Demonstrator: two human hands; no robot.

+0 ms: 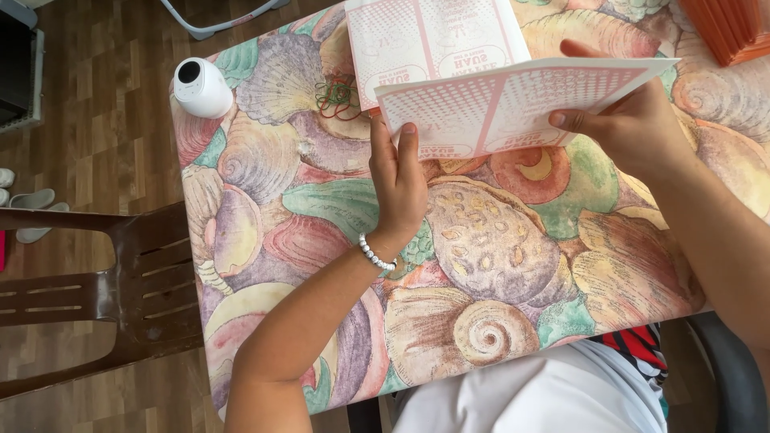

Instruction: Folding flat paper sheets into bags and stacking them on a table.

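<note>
A flat pink-and-white printed cardboard sheet point(513, 104) is lifted over the table, tilted, with fold lines across it. My left hand point(399, 180) grips its near left edge, fingers pointing up; a bead bracelet is on that wrist. My right hand point(634, 120) holds the sheet's right side, thumb on top. A second sheet of the same kind point(429, 40) lies flat on the table beyond it, partly hidden by the lifted one.
The table point(481, 265) wears a cloth printed with large seashells. A small white round camera-like device point(200, 87) stands at its far left corner, some rubber bands point(337, 96) near it. An orange object point(730, 28) sits at the far right. A brown plastic chair point(104, 281) stands left.
</note>
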